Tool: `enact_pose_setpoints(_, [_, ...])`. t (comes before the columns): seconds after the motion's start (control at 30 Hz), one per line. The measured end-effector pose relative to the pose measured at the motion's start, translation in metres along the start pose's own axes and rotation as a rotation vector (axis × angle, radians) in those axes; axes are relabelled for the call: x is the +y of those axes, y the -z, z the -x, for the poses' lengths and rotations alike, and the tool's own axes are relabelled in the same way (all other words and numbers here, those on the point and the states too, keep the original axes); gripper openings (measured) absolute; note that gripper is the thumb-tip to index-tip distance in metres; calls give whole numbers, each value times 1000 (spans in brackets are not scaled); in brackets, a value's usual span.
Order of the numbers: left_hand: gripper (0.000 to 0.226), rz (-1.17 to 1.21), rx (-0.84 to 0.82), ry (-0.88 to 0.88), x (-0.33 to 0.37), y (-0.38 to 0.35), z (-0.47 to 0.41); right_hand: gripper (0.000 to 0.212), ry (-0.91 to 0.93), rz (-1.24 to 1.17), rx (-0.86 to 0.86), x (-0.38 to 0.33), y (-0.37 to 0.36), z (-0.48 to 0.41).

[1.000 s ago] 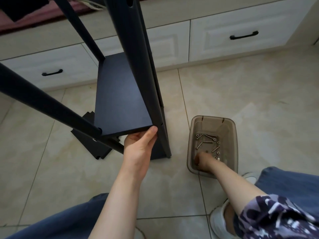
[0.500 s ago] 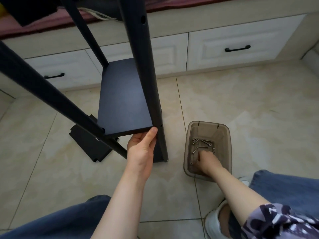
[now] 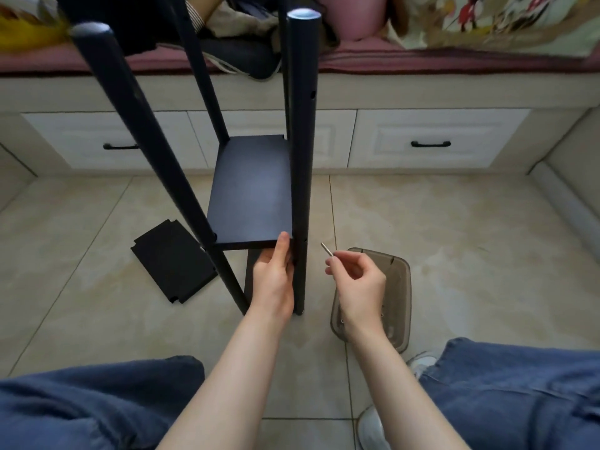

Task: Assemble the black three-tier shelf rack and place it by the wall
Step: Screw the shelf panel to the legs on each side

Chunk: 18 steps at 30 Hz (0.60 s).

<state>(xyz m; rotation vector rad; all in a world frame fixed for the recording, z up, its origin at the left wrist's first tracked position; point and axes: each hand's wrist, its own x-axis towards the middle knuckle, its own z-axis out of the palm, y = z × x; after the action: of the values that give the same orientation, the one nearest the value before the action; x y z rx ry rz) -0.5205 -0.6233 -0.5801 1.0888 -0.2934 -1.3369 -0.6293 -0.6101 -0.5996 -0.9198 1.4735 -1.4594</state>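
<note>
The black rack frame stands on the tiled floor, its near right post (image 3: 301, 164) rising in front of me. One black shelf board (image 3: 251, 193) sits between the posts. My left hand (image 3: 274, 277) grips the board's near edge at its right corner, thumb on top, beside the post. My right hand (image 3: 357, 282) pinches a silver screw (image 3: 327, 249) just right of the post, close to a screw hole. A loose black shelf board (image 3: 173, 259) lies flat on the floor to the left.
A translucent brown plastic bin (image 3: 397, 287) with screws stands on the floor under my right wrist. White drawers (image 3: 431, 142) with black handles run along the back under a cushioned bench. My knees in blue jeans fill the lower corners.
My right hand has come up out of the bin with a screw and moved left toward the post. The view has tilted up, showing the post tops. My left hand stays on the shelf.
</note>
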Motion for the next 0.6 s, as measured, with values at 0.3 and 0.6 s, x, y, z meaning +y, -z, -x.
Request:
enact_pose_setpoints(0.3, [34,-56,-28,2,6,7,2,12,28,29,-118,-22,-9,20])
enact_pose_setpoints(0.6, [17,-34,-54,0,6,8,0,9,21,60,-77,-13,-6,6])
